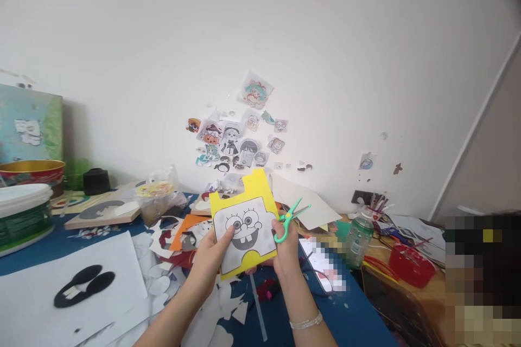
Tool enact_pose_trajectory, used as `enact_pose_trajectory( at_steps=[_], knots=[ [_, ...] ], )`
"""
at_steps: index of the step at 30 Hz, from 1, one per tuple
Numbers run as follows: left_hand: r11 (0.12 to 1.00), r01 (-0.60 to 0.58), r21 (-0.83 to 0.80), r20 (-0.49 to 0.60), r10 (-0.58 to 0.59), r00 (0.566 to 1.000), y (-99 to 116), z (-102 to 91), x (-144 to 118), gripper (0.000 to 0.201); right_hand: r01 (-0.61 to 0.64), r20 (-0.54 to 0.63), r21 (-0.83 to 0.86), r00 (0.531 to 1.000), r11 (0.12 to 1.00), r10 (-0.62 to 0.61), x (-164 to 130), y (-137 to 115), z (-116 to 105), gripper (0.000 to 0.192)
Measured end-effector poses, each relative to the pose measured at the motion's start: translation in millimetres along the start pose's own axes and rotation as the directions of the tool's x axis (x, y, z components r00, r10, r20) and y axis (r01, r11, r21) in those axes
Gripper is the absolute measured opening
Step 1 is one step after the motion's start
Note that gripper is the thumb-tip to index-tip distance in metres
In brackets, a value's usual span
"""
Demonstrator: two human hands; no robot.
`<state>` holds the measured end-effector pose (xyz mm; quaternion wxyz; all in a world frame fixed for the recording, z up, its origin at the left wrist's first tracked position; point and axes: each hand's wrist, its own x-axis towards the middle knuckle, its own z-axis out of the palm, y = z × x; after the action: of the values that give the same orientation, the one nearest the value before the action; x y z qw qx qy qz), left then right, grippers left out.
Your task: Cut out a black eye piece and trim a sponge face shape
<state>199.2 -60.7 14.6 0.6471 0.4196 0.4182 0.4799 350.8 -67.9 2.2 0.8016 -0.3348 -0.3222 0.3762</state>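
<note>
Both hands hold up a yellow card (244,222) with a cartoon face above the table (285,314). The left hand (214,252) pinches its left edge; the right hand (285,246) grips its right edge along with green scissors (290,218). Paper scraps (171,276) lie below, a bottle (358,238) to the right.

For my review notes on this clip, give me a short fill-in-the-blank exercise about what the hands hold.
1. The right hand holds ____ scissors.
2. The left hand grips a ____ card with a cartoon face.
3. The bracelet is on the ____ wrist.
4. The plastic bottle stands to the ____ of the card.

Missing words: green; yellow; right; right
</note>
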Motion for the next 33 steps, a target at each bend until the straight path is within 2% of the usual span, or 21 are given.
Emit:
enact_pose_trajectory(
  at_steps=[7, 10, 13, 15, 18, 21, 24, 26, 27, 29, 30, 31, 32, 33],
  knots=[
    [0.998, -0.028, 0.051, -0.005, 0.028, 1.0, 1.4, -1.2, 0.7, 0.061, 0.02, 0.054, -0.02, 0.998, 1.0, -0.019, 1.9, 0.1, -1.6, 0.034],
    [0.984, -0.06, 0.165, -0.044, 0.068, 0.997, 2.8, -3.4, 4.9, 0.058, 0.049, 0.136, -0.042, 0.99, 0.998, -0.043, 3.6, -3.5, -3.7, 0.036],
    [0.939, -0.126, 0.321, -0.053, 0.151, 0.987, 6.9, -6.6, 8.1, 0.052, 0.079, 0.198, -0.135, 0.979, 0.988, -0.051, 5.7, -8.2, -7.6, 0.043],
    [0.911, -0.157, 0.38, -0.015, 0.176, 0.984, 11.3, -8.9, 8.5, 0.051, 0.076, 0.251, -0.205, 0.968, 0.976, -0.023, 6.5, -11.2, -9.6, 0.047],
    [0.891, -0.144, 0.431, 0.014, 0.153, 0.988, 18.6, -12.4, 7.7, 0.051, 0.069, 0.301, -0.254, 0.954, 0.965, 0.011, 5.9, -13.6, -9.4, 0.049],
    [0.899, -0.127, 0.418, 0.08, 0.103, 0.991, 24.7, -17.8, 6.1, 0.051, 0.058, 0.247, -0.251, 0.969, 0.966, 0.006, 4.1, -11.9, -5.8, 0.048],
    [0.936, -0.107, 0.336, 0.225, 0.031, 0.974, 27.9, -26.1, 2.5, 0.055, 0.062, 0.167, -0.192, 0.986, 0.979, -0.03, 3.8, -8.0, -2.8, 0.05],
    [0.969, -0.131, 0.211, 0.377, 0.043, 0.925, 26.4, -30.3, -0.8, 0.061, 0.079, 0.121, -0.133, 0.991, 0.988, -0.063, 5.7, -5.2, -2.8, 0.05],
    [0.979, -0.162, 0.125, 0.474, 0.084, 0.876, 23.9, -30.8, -2.3, 0.068, 0.085, 0.092, -0.107, 0.993, 0.991, -0.075, 7.1, -3.8, -3.4, 0.049],
    [0.969, -0.246, -0.03, 0.668, 0.202, 0.716, 14.4, -26.6, -4.2, 0.083, 0.068, 0.014, -0.067, 0.998, 0.995, -0.067, 9.7, -0.6, -4.6, 0.047],
    [0.956, -0.29, -0.046, 0.739, 0.228, 0.634, 7.5, -21.8, -4.3, 0.085, 0.046, -0.03, -0.051, 0.998, 0.998, -0.047, 10.3, 1.4, -4.7, 0.046],
    [0.935, -0.353, -0.009, 0.772, 0.231, 0.593, -0.3, -15.5, -4.0, 0.08, 0.02, -0.067, -0.036, 0.998, 0.999, -0.023, 10.1, 3.7, -4.2, 0.044],
    [0.903, -0.429, 0.009, 0.764, 0.271, 0.585, -8.5, -8.0, -3.4, 0.082, 0.001, -0.09, -0.02, 0.996, 1.0, -0.002, 8.8, 6.2, -2.8, 0.043],
    [0.878, -0.476, 0.043, 0.717, 0.305, 0.627, -16.5, -0.1, -2.5, 0.077, -0.014, -0.099, -0.005, 0.995, 1.0, 0.013, 6.4, 8.9, -0.5, 0.043]
  ],
)
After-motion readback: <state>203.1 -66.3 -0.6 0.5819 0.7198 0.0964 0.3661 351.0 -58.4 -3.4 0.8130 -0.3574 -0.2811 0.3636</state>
